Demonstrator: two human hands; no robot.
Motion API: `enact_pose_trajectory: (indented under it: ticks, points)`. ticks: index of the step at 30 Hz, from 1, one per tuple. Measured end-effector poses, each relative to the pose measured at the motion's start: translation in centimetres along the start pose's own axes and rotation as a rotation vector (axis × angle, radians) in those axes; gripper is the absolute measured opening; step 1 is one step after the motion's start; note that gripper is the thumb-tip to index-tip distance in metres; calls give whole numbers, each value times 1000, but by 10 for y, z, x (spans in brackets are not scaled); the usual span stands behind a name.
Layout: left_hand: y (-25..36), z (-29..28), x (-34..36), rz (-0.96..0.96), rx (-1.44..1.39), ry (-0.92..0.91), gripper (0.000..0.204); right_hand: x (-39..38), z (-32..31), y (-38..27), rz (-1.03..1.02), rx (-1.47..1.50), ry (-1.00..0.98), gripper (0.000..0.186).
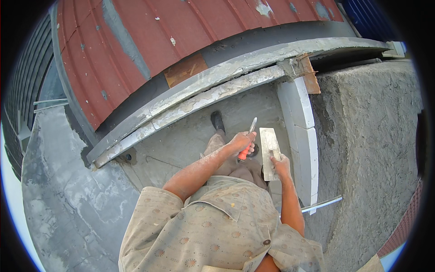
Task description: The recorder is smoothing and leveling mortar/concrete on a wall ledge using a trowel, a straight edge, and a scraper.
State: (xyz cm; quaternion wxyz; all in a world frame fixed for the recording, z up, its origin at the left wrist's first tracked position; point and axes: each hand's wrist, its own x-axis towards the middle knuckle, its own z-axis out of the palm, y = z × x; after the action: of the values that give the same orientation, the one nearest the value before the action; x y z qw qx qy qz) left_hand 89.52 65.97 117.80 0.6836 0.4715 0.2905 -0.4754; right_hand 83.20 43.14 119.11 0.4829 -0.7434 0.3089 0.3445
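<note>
Left hand [241, 143], near mid-scene: its grip is clasping a narrow-bladed tool [253, 125], fingers curling around the orange handle [243, 154], metal blade pointing far and slightly right. Right hand [282, 167], just to the right and a little nearer: its grip is holding a pale rectangular float [267, 135] by the handle on its face, the plate standing long side near to far. Tool and float are sitting side by side, apart, in front of the body.

Person is wearing a patterned beige shirt [213, 235]; one dark shoe [217, 120] is resting on the grey floor [181, 131]. On the right, a row of white blocks [306, 149] is edging the floor, with a rough grey surface [371, 136] lying beyond. A thin metal strip [324, 205] is jutting right near the blocks' near end. Far side: a concrete ledge [217, 71] is curving across, a red ribbed roof [181, 22] rising behind. Smoother grey slab [68, 195] is spreading on the left.
</note>
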Motion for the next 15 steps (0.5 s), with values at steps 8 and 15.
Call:
enact_pose_trajectory:
  ticks: [8, 15]
  points:
    - [52, -181, 39, 224, 792, 632, 35, 18, 1, -13, 263, -289, -92, 36]
    - [86, -273, 32, 178, 879, 716, 35, 28, 30, -31, 82, -502, -50, 52]
